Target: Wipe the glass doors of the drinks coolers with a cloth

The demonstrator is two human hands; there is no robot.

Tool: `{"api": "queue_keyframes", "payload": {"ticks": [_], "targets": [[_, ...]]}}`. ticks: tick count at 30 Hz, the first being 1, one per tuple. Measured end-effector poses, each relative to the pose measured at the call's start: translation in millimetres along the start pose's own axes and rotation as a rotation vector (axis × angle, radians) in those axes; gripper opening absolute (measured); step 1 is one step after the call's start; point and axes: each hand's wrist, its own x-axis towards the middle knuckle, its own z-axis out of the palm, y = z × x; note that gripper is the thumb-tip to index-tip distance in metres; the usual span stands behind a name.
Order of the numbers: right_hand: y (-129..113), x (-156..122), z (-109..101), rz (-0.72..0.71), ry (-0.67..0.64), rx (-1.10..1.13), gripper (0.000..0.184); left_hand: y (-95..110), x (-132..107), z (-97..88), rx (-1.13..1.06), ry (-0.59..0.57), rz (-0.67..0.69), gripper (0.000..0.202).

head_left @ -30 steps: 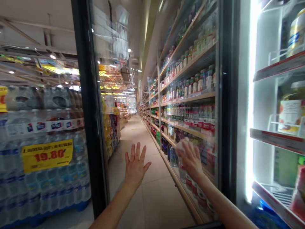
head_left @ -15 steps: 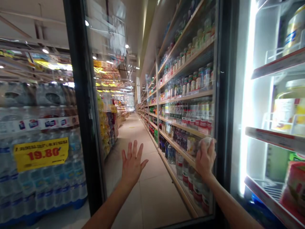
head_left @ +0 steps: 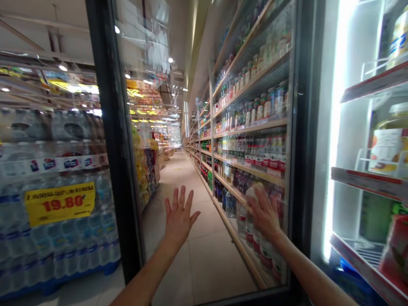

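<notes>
A tall glass door [head_left: 110, 127] in a black frame stands in front of me, with a store aisle and bottle shelves showing in its pane. Spread wide, my left hand [head_left: 179, 221] lies flat against the lower middle of the glass. Toward the pane's right side, my right hand [head_left: 265, 214] presses a crumpled white cloth [head_left: 251, 194] to the glass. The cloth is partly hidden beneath the fingers, and this hand is slightly blurred.
To the right is a lit cooler with wire shelves [head_left: 366, 180] holding drinks. Stacked packs of bottled water [head_left: 63, 250] with a yellow price sign [head_left: 60, 204] stand at left. Bottle shelves [head_left: 248, 168] run along the aisle floor [head_left: 174, 178].
My right hand has slid left across the glass with the white cloth, its fingers now more stretched. My left hand stays in nearly the same place. The view has shifted slightly.
</notes>
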Motion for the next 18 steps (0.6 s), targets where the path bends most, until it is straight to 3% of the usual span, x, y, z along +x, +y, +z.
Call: {"api": "queue_keyframes", "payload": {"ticks": [2,3,4,8,9,10,13,14,18], "targets": [[-4.9,6.7,0.7,0.277,0.151,-0.049,0.051,0.0,-0.1,-0.2,0.001,0.008,0.005,0.059],[-9.7,8.6,1.1,0.337,0.185,-0.053,0.051,0.1,-0.2,-0.4,0.001,0.012,0.006,0.059],[-15.6,8.9,1.3,0.3,0.176,-0.036,0.051,0.1,-0.3,-0.5,0.002,0.016,0.009,0.059],[-32.8,-0.1,-0.1,-0.302,-0.016,0.094,0.053,0.3,0.1,-0.7,-0.004,0.025,0.013,0.06],[-32.2,-1.8,-0.8,-0.328,-0.018,0.092,0.052,0.2,0.3,-0.7,-0.008,0.028,0.014,0.06],[-30.2,-2.5,-1.3,-0.265,0.009,0.071,0.052,0.2,0.5,-0.7,-0.011,0.03,0.015,0.06],[-26.8,-0.7,-1.2,0.113,0.137,-0.016,0.05,0.2,0.8,-0.4,-0.01,0.025,0.012,0.059],[-29.3,0.1,-0.5,0.127,0.144,-0.013,0.05,0.2,0.7,-0.3,-0.007,0.023,0.01,0.059],[-50.4,9.7,3.4,-0.357,-0.006,0.135,0.046,0.0,-0.5,0.2,0.008,0.025,0.014,0.059]]}}
